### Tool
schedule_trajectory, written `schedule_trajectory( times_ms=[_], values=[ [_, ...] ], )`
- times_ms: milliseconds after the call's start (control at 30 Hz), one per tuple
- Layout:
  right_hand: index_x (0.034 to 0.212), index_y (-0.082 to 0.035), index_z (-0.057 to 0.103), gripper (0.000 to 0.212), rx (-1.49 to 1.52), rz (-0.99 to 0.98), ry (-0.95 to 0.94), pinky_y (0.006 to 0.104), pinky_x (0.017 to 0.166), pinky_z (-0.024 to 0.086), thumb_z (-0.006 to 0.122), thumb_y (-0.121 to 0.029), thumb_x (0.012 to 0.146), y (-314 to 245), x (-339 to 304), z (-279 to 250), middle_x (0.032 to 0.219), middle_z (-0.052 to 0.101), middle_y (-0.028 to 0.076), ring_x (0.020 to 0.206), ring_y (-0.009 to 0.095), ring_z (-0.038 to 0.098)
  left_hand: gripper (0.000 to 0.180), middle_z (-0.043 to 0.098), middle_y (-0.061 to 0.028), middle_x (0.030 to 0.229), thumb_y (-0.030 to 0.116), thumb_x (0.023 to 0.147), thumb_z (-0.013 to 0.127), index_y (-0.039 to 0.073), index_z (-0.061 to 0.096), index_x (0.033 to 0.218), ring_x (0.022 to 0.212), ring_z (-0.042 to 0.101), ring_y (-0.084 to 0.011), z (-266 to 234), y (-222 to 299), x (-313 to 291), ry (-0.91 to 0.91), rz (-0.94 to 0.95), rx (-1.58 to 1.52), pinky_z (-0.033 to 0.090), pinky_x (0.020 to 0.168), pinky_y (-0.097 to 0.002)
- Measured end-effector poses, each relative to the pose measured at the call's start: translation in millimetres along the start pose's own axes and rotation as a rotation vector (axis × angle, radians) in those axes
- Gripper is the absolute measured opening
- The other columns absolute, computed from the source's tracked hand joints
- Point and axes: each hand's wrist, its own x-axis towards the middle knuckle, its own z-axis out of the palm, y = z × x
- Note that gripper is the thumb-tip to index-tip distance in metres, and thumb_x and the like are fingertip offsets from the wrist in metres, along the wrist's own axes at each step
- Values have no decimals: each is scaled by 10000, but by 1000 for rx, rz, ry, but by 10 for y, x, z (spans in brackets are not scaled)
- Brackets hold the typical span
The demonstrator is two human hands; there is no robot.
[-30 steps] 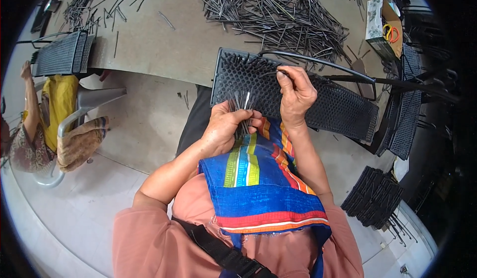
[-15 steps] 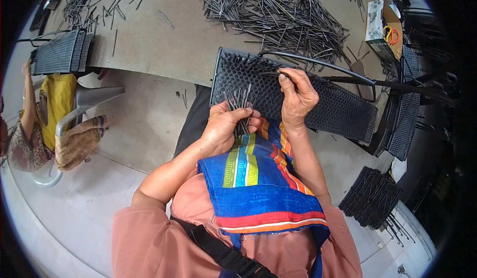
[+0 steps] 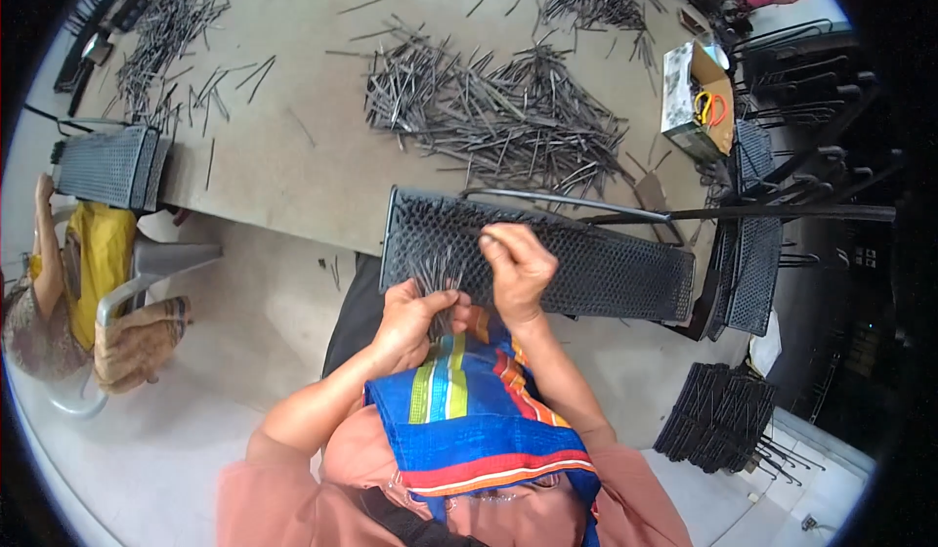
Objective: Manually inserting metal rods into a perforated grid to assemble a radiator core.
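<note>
A long black perforated panel (image 3: 596, 269) lies across my lap and against the table's near edge. My left hand (image 3: 408, 320) grips a bundle of thin dark metal pins (image 3: 435, 278) that fan up over the panel's left part. My right hand (image 3: 518, 269) rests on the panel just right of the bundle, its fingertips pinched together on a single pin. A bright striped cloth (image 3: 469, 400) in blue, green, yellow and red covers my lap below both hands.
A big heap of loose dark pins (image 3: 498, 122) covers the beige table (image 3: 293, 171), with more pins (image 3: 186, 29) at far left. An open cardboard box (image 3: 696, 98) stands at right. Another person (image 3: 59, 293) sits at left beside a panel (image 3: 109, 166). Stacked black pieces (image 3: 718, 415) lie on the floor.
My right hand has shifted a little along the panel, its fingers now pinched near the bundle. My left hand still grips the pins in the same place.
</note>
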Motion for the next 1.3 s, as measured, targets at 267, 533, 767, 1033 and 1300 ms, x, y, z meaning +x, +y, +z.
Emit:
schedule_trajectory(
  times_ms=[267,533,767,1033,1300],
  values=[
    [865,20,712,123,-89,-42,-58,248,533,452,740,50,750,-48,149,47,739,642,74,600,107,582,75,681,-116,850,26,921,582,-5,602,987,670,650,-165,92,66,24,2,41,89,529,538,-282],
    [862,22,720,112,-30,2,-241,238,519,404,740,29,752,-73,409,47,686,615,54,565,91,522,77,697,-127,854,6,896,600,-11,626,966,667,664,-183,17,20,114,38,30,2,555,547,-298],
    [866,26,718,109,-131,-86,-157,254,529,431,729,56,762,-69,334,70,684,617,65,573,116,557,69,691,-137,827,-19,887,592,-9,612,952,643,672,-190,23,55,98,61,-11,-84,554,537,-295],
    [852,28,712,84,-169,-150,-97,256,518,417,726,53,772,71,208,-6,686,610,67,567,118,551,57,694,-145,833,-8,882,610,-16,615,939,659,678,-199,-28,43,127,28,-37,-127,563,561,-302],
    [923,36,697,124,427,674,-435,193,571,454,717,-11,809,-41,-9,-113,775,671,28,660,52,598,105,706,-156,861,-16,881,618,-39,644,981,712,707,-221,43,83,86,-42,-9,-115,586,591,-303]
  ],
)
